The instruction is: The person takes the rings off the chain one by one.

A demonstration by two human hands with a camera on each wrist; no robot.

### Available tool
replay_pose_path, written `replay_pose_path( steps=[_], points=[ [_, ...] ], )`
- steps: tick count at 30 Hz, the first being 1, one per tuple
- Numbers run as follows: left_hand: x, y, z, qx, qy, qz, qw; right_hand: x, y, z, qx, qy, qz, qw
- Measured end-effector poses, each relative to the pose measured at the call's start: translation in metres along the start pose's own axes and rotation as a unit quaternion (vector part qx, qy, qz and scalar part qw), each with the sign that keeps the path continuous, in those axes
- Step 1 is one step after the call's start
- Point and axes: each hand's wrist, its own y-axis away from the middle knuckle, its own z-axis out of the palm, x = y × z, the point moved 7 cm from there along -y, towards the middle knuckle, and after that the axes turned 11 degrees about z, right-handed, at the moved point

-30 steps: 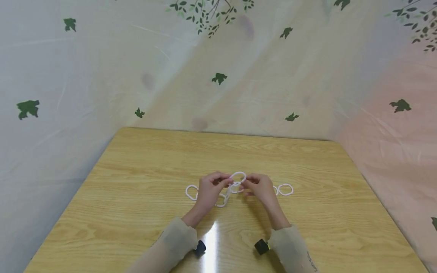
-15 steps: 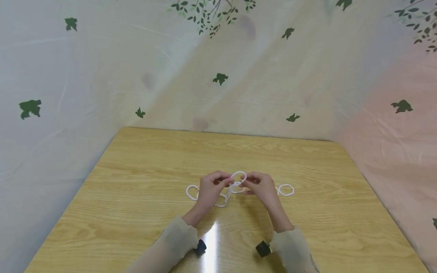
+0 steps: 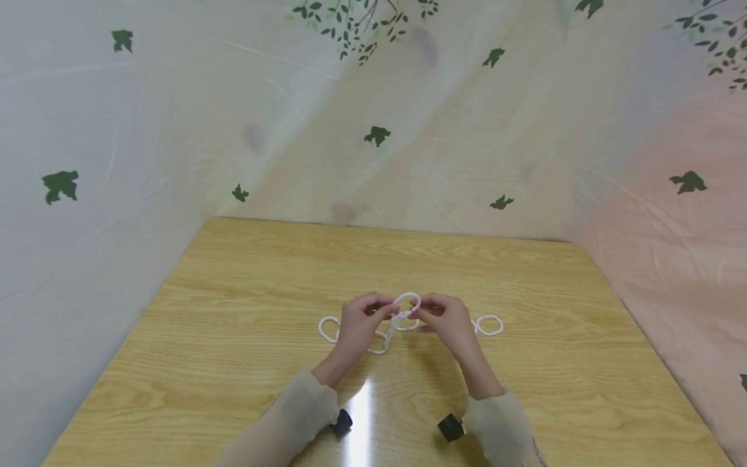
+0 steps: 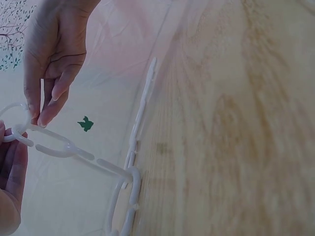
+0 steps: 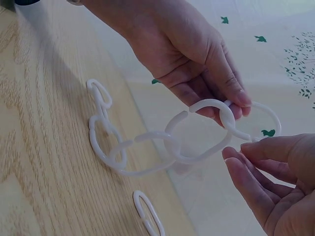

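Cloth-screened nook (printed drapes (image 3: 303, 162), wood-grain table (image 3: 257, 272))

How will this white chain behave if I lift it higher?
The white chain will likely droop, its rings being loosely interlinked. It's probably light, given their slim profile. Gaps visible in several suggest they might unhook if tugged.

White glare (image 3: 358, 425) on the table (image 3: 262, 272)

Loose beige sleeves (image 3: 292, 412), dark marking (image 3: 539, 453) on right one; boxy black devices (image 3: 450, 428) beside cuffs (image 3: 486, 408).
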Motion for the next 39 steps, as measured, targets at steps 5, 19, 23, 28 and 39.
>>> replay_pose_path(
  steps=[5, 19, 23, 28, 39],
  points=[
    [0.0, -0.001, 0.0, 0.001, 0.005, 0.003, 1.0, -0.002, 0.001, 0.001, -0.002, 0.01, -0.013, 0.9999],
    [-0.001, -0.003, -0.002, 0.004, 0.006, 0.004, 1.0, -0.007, 0.002, 0.0, -0.009, 0.006, -0.018, 0.9998],
    [-0.001, -0.003, -0.003, 0.004, 0.004, 0.006, 1.0, -0.008, 0.003, -0.001, -0.009, 0.006, -0.021, 0.9997],
    [-0.001, -0.003, -0.004, 0.003, 0.0, 0.01, 0.9999, -0.009, 0.004, -0.003, -0.007, 0.01, -0.027, 0.9996],
    [0.0, -0.003, -0.006, -0.001, -0.003, 0.017, 0.9999, -0.012, 0.008, -0.005, -0.002, 0.002, -0.017, 0.9999]
  ],
)
